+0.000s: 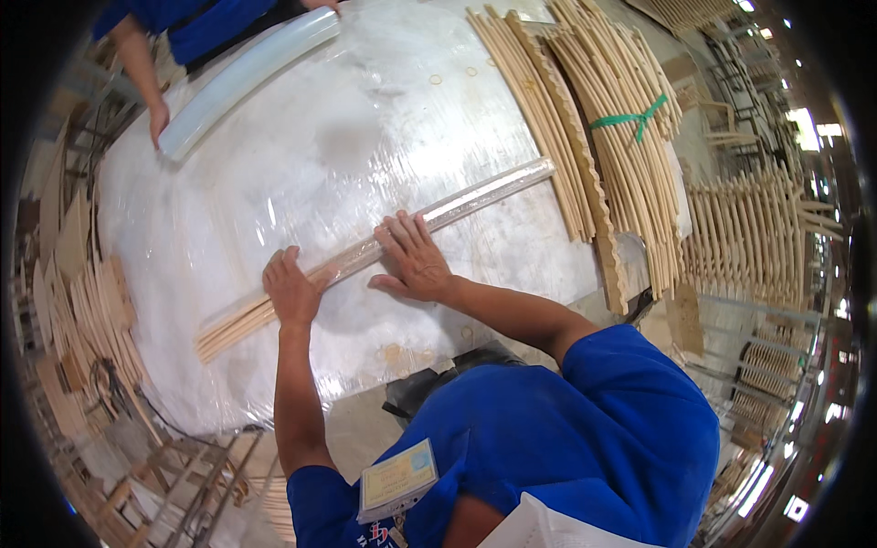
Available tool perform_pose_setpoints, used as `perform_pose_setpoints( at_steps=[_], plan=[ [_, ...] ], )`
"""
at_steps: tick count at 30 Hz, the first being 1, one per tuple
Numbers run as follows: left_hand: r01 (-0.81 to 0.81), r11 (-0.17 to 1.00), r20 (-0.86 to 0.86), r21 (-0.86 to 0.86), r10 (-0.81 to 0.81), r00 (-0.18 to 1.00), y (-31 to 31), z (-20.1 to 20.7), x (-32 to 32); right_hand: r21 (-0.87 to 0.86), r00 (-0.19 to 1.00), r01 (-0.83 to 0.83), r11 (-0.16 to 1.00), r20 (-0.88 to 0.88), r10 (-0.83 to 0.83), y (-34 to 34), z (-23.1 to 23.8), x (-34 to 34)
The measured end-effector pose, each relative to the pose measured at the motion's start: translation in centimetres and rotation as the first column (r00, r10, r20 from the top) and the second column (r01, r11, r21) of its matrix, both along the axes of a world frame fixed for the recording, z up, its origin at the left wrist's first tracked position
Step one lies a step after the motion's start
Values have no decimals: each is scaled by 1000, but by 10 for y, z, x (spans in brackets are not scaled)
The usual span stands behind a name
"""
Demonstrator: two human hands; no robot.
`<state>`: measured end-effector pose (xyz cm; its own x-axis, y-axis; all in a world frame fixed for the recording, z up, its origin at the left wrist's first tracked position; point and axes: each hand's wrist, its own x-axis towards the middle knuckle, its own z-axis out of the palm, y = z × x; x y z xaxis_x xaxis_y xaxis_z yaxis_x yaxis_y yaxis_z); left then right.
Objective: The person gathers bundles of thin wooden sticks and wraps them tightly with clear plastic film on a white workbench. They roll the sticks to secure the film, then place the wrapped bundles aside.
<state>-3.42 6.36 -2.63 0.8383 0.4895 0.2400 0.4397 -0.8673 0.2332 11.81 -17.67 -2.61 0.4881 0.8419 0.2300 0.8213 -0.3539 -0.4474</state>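
Observation:
A long, narrow bundle of wooden rods (pixel 239 327) lies slantwise across the table, with clear plastic film (pixel 493 189) wrapped around much of its length. Bare rod ends show at its lower left. My left hand (pixel 292 290) rests on the bundle left of its middle, thumb apart from the fingers. Further right, my right hand (pixel 417 262) lies palm down, its spread fingertips on the wrapped part. Both hands are open and press from above. Beyond them, a co-worker's hand (pixel 159 121) touches the near end of a thick roll of plastic film (pixel 251 82).
The table (pixel 338 201) is covered with shiny clear film. At its right lie loose wooden rods (pixel 539 119), a scalloped wooden strip (pixel 585 183) and a stack of rods tied with a green band (pixel 630 119). Wooden pieces (pixel 87 320) are piled off the left edge.

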Motion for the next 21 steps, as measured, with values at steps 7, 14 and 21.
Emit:
perform_pose_setpoints(
  at_steps=[7, 14, 21],
  plan=[
    [-119, 973, 84, -200, 138, 987, 52, 4, 65, -11, 987, 150, 989, 54, -149, 89, 2, 80],
    [116, 986, 261, 119, -143, 955, 32, 9, 120, 194, 940, 315, 929, 74, -333, 169, 7, 165],
    [31, 998, -84, 46, -27, 996, 69, 2, 127, 170, 996, 85, 982, 24, -90, 144, 10, 140]
  ],
)
